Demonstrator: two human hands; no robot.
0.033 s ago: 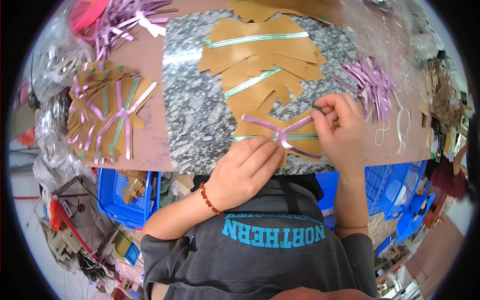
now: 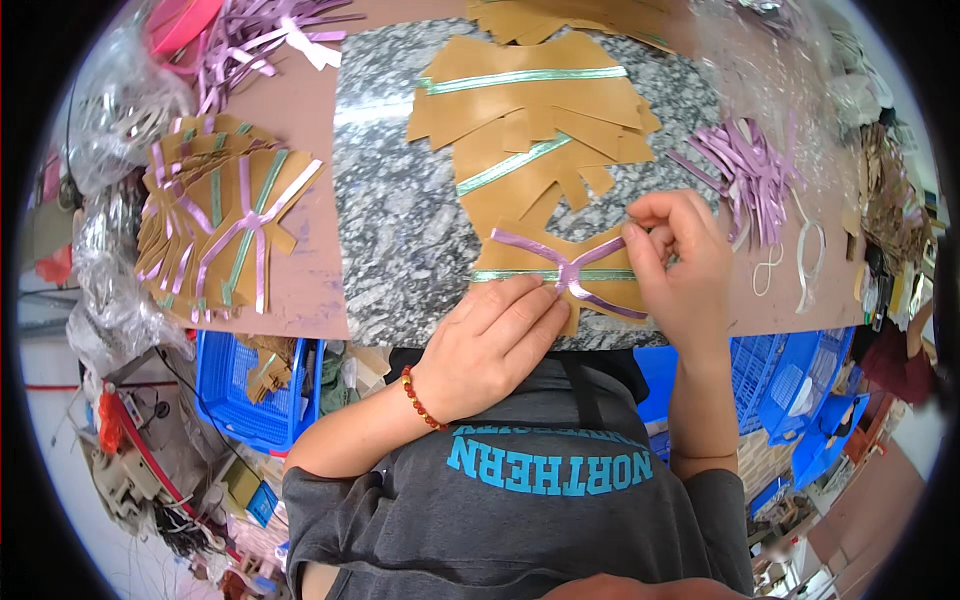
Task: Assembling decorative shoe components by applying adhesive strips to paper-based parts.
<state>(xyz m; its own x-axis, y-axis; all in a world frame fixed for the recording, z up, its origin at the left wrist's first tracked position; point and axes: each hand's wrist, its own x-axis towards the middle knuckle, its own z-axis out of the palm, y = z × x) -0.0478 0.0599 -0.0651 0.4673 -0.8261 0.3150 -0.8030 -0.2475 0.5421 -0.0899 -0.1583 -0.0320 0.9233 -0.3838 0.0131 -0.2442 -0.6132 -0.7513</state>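
Note:
A tan, leather-like piece (image 2: 518,260) lies near the front edge of a speckled grey stone slab (image 2: 390,260). It carries a straight green shiny strip (image 2: 610,274) and crossing purple strips (image 2: 568,272). My left hand (image 2: 500,335) rests flat on its near edge, fingers outstretched beside the crossing. My right hand (image 2: 685,265) is closed in a pinch at the upper right purple strip's end; its fingertips partly cover that spot. Just beyond, overlapping tan pieces with green strips (image 2: 530,90) spread across the slab.
Fanned tan pieces with purple and green strips (image 2: 225,215) lie at left. Loose purple strips (image 2: 745,180) lie at right, near white loops (image 2: 810,265); another heap (image 2: 265,40) is far left. Blue baskets (image 2: 222,385) stand below the table edge. Clear plastic (image 2: 110,130) hangs at left.
The whole scene sits slightly farther right in the picture. Both hands keep the same pose on the tan piece.

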